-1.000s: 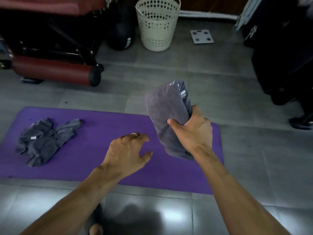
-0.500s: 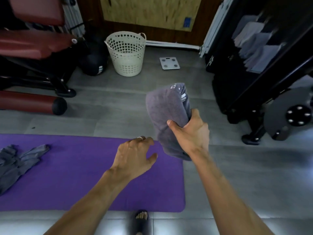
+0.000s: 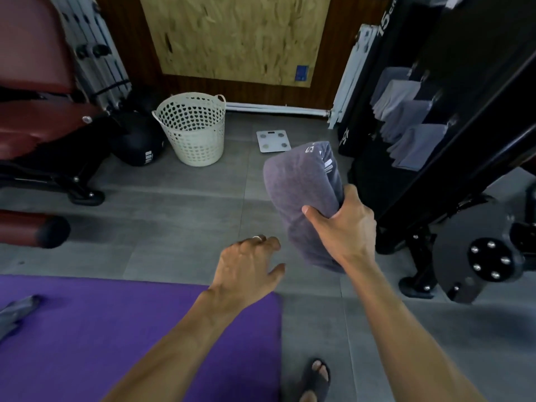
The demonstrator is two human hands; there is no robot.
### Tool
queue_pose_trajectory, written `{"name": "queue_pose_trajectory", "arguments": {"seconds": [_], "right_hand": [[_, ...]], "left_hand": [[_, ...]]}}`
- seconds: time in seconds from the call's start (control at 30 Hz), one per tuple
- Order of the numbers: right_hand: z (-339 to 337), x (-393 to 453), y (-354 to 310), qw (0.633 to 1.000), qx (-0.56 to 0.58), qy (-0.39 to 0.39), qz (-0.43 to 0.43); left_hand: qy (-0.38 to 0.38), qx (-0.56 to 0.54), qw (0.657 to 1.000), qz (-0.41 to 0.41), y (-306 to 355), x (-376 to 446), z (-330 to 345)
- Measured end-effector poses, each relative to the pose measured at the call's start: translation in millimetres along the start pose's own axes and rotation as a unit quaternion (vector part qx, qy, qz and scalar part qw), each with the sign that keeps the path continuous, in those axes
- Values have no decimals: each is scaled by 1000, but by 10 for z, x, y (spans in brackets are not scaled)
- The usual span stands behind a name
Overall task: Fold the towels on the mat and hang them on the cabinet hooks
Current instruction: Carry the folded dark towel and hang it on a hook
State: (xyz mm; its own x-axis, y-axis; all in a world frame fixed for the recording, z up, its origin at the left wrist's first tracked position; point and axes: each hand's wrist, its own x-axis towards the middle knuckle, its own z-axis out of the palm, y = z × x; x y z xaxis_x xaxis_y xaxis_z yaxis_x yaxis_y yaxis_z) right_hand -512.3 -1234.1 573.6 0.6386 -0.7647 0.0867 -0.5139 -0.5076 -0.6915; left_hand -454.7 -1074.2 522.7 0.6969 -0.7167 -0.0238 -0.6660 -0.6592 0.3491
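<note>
A folded gray towel [image 3: 301,195] stands nearly upright in the right hand [image 3: 345,230], its long axis running from the wrist up and slightly left toward the far wall. The thumb presses across the near face and the fingers curl around the far edge, gripping the lower half of the bundle and holding it clear of the floor. The black cabinet [image 3: 464,91] rises to the right and ahead of that hand, with three gray towels [image 3: 406,117] already hanging in a stepped row down its side; the hooks themselves are too small and dark to make out. The right hand is plainly the nearer one to that row, so the hanging likely falls to it, with a reach up and to the right.

The left hand [image 3: 249,265] hovers palm down beside and below the towel, fingers loosely spread, holding nothing, a ring [image 3: 257,238] showing on one finger. It hangs over bare floor just past the far edge of the purple mat [image 3: 116,329]. Another gray towel [image 3: 16,310], still crumpled, lies at the mat's left edge, well apart from both hands. A white laundry basket [image 3: 193,129] and a bathroom scale [image 3: 273,140] stand on the tiled floor [image 3: 174,221] beyond. A sandaled foot [image 3: 316,378] shows at the bottom.
</note>
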Motion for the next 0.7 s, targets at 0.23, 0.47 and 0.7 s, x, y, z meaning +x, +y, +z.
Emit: {"name": "queue_pose_trajectory", "arguments": {"seconds": [0.23, 0.47, 0.7], "right_hand": [[-765, 1440, 453, 995, -24, -47, -82], [-1008, 2785, 862, 990, -48, -45, -123], [-945, 4216, 1232, 972, -130, -79, -178]], "left_hand": [[20, -6, 999, -43, 1064, 1121, 56], [52, -4, 998, -47, 1514, 2356, -17], [178, -42, 983, -11, 1435, 4023, -47]]}}
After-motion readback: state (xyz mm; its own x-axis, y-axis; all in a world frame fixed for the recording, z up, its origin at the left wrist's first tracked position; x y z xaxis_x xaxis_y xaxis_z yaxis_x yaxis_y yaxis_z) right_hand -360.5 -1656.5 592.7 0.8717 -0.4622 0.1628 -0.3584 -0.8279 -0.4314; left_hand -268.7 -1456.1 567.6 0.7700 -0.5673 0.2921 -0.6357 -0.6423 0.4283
